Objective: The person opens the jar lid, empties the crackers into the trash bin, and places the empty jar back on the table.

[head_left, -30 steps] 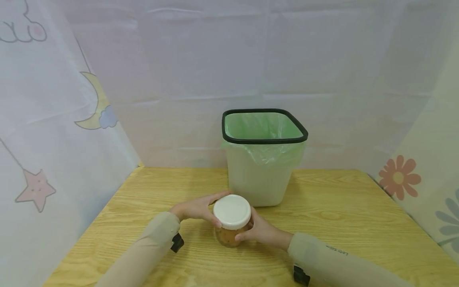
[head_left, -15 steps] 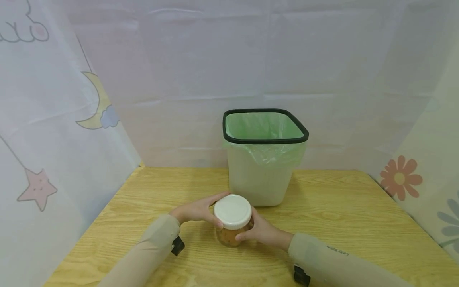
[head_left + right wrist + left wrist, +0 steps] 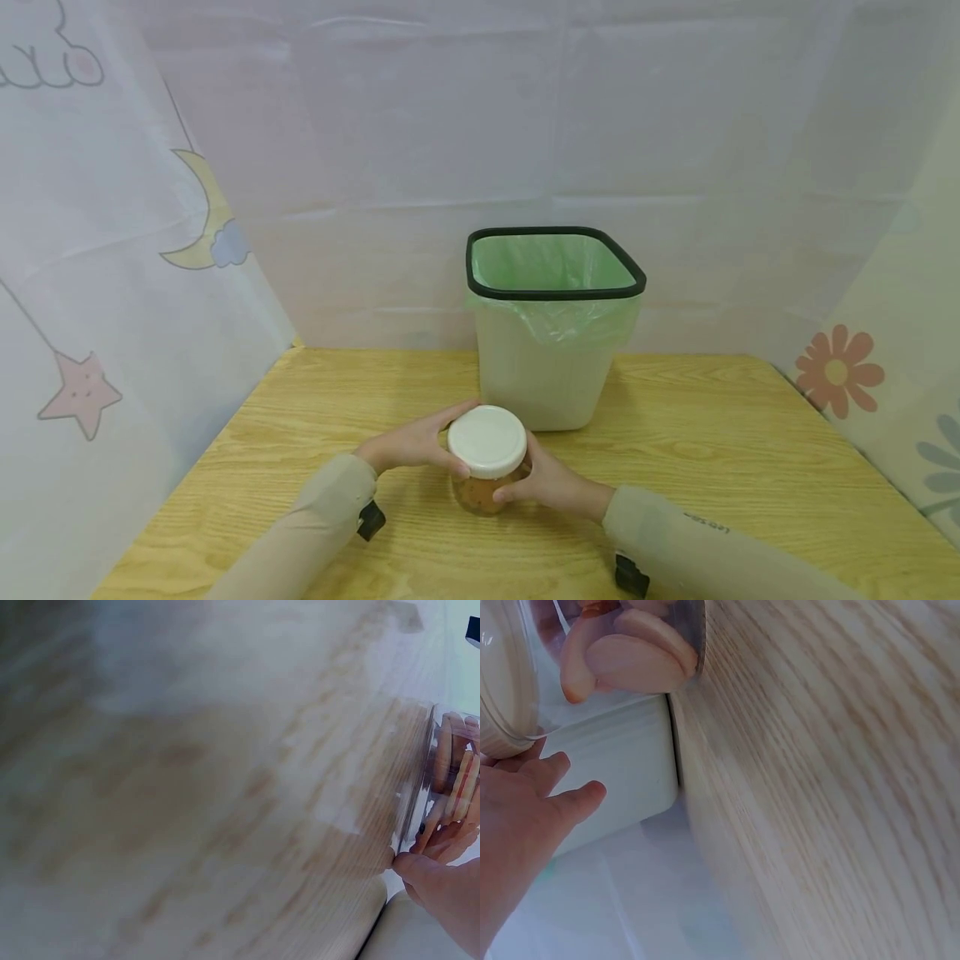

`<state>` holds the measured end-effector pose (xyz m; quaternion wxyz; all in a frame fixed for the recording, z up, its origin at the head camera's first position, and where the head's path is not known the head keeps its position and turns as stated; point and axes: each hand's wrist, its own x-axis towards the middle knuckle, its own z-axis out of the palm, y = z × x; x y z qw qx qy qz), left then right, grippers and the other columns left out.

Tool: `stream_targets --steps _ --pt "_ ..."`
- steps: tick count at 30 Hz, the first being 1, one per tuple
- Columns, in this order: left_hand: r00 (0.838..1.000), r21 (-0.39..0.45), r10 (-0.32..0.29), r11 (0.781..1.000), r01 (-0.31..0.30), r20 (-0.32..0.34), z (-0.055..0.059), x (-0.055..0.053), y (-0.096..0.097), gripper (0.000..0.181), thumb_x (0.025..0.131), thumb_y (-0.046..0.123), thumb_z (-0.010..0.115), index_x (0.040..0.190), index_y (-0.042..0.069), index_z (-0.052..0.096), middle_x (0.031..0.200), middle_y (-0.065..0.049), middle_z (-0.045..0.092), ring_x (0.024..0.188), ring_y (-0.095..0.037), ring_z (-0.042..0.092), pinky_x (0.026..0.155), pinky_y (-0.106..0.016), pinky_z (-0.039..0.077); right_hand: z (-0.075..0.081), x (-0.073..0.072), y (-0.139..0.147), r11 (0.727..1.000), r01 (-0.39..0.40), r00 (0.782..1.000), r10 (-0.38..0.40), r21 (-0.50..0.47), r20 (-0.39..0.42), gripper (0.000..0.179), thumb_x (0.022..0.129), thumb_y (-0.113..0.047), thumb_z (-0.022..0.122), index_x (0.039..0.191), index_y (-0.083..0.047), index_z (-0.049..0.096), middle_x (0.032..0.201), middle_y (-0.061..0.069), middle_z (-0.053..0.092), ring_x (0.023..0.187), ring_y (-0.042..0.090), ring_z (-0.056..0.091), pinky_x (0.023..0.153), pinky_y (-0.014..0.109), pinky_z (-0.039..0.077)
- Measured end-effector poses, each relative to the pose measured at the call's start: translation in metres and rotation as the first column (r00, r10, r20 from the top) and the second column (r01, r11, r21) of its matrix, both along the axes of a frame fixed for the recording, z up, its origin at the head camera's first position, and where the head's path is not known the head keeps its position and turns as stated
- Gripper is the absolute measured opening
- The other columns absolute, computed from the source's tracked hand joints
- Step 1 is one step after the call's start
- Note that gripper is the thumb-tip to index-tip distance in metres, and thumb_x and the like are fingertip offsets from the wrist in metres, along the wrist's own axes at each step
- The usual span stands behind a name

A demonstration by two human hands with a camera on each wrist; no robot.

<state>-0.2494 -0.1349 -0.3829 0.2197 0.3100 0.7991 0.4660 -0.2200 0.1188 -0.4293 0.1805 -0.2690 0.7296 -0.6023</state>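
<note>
A clear jar [image 3: 472, 495] with a round white lid [image 3: 487, 440] stands upright on the wooden table. Flat, rounded biscuit-like pieces [image 3: 634, 664] show through its wall in the left wrist view. My left hand [image 3: 411, 443] grips the lid from the left, thumb along its front edge and fingers round the back. From the right, my right hand [image 3: 557, 488] holds the jar's body below the lid, thumb in front. The right wrist view shows that thumb [image 3: 431, 874] low on the jar wall. Fingers behind the jar are partly hidden.
Just behind the jar stands a white bin [image 3: 543, 367] with a black rim and a green liner bag. The wooden table [image 3: 697, 450] reaches back to a pale curtain [image 3: 375, 167], with printed cloth on both sides.
My left thumb has shifted slightly to the right along the lid's front edge. The right hand and the jar stay nearly in place.
</note>
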Motion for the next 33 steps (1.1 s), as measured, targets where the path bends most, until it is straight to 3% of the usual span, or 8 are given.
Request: stream_targets --steps 7,20,33 --pt "1.000 -0.006 0.014 1.000 -0.014 -0.026 0.000 0.003 0.000 0.111 0.075 0.044 0.083 0.156 0.009 0.016 0.159 -0.011 0.019 0.145 -0.032 0.017 0.112 -0.058 0.019 -0.001 -0.001 0.000 1.000 -0.001 1.000 0.001 -0.005 0.000 0.105 0.082 -0.017 0.081 0.153 -0.001 0.005 0.155 0.023 0.021 0.142 0.041 0.018 0.110 0.063 0.016" --pt "0.998 0.006 0.057 0.998 -0.057 0.009 -0.001 0.010 0.002 0.108 0.077 0.040 0.083 0.157 0.013 0.015 0.160 -0.012 0.016 0.145 -0.033 0.015 0.111 -0.061 0.017 -0.003 -0.002 -0.001 1.000 0.015 1.000 -0.015 -0.001 0.011 0.104 0.081 -0.011 0.080 0.153 -0.001 0.006 0.155 0.023 0.020 0.142 0.042 0.017 0.110 0.064 0.016" --pt "0.997 0.009 0.072 0.997 -0.072 -0.003 -0.005 0.012 0.003 0.107 0.078 0.043 0.081 0.157 0.016 0.014 0.160 -0.012 0.013 0.145 -0.035 0.014 0.110 -0.062 0.018 -0.002 -0.003 0.000 1.000 -0.009 1.000 0.009 -0.003 0.022 0.105 0.082 -0.013 0.080 0.153 -0.002 0.003 0.156 0.022 0.017 0.143 0.044 0.014 0.110 0.065 0.015"
